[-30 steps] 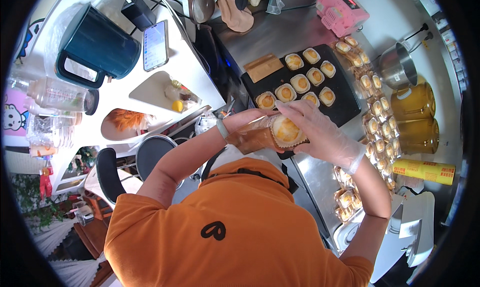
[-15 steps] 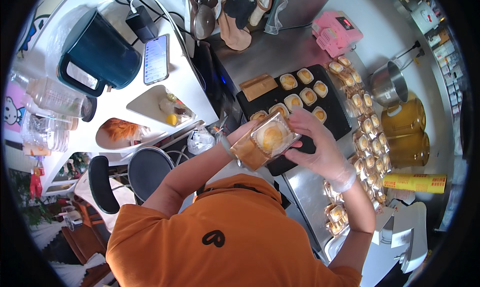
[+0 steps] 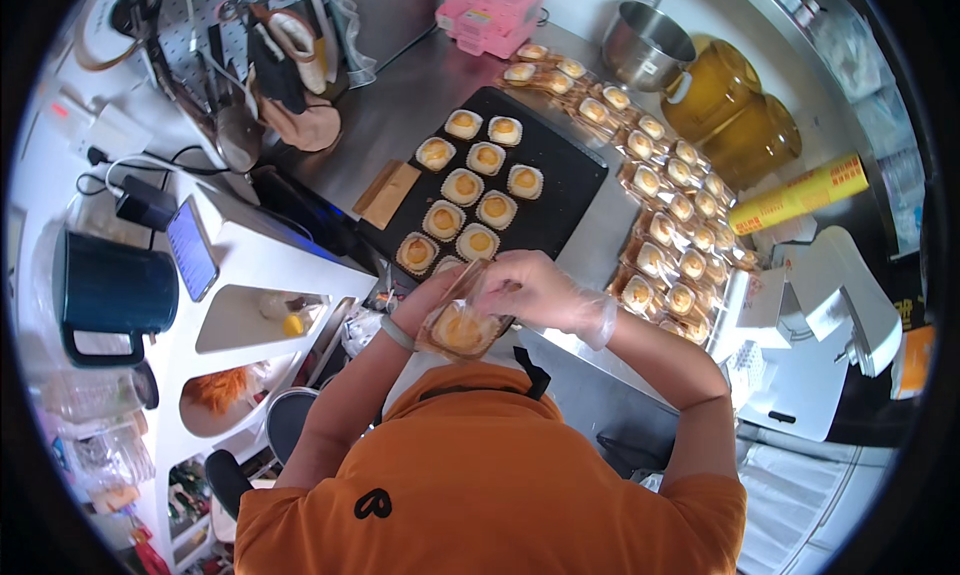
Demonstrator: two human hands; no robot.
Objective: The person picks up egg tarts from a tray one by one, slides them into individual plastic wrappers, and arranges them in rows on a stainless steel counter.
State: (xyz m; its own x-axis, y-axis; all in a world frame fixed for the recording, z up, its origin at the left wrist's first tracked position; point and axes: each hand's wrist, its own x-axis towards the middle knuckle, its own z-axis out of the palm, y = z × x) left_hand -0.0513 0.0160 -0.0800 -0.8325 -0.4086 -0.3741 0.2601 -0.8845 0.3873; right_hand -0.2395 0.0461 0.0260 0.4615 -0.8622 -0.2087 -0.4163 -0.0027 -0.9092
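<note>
My left hand (image 3: 428, 293) holds a clear bag (image 3: 442, 337) with a brown base, close in front of my body. Inside the bag lies a golden tart (image 3: 466, 327) in a pale paper cup. My right hand (image 3: 545, 289), in a thin clear glove, pinches the upper part of the bag with curled fingers; its fingertips are partly hidden. Beyond the hands, several unwrapped tarts (image 3: 462, 187) in white paper cups stand in rows on a black tray (image 3: 550, 160). A stack of brown paper pieces (image 3: 387, 195) lies at the tray's left edge.
Several bagged tarts (image 3: 662, 261) cover the steel counter at the right. Behind them are a pink machine (image 3: 490, 13), a steel pot (image 3: 648, 45), amber jars (image 3: 745, 135) and a yellow roll (image 3: 797, 193). A white appliance (image 3: 840, 285) stands far right; a teal jug (image 3: 118, 290) and phone (image 3: 192, 250), left.
My view has turned right. The bag has come closer to my body and tilted. My right hand has moved from the bag's far side to above it, its fingers now curled in.
</note>
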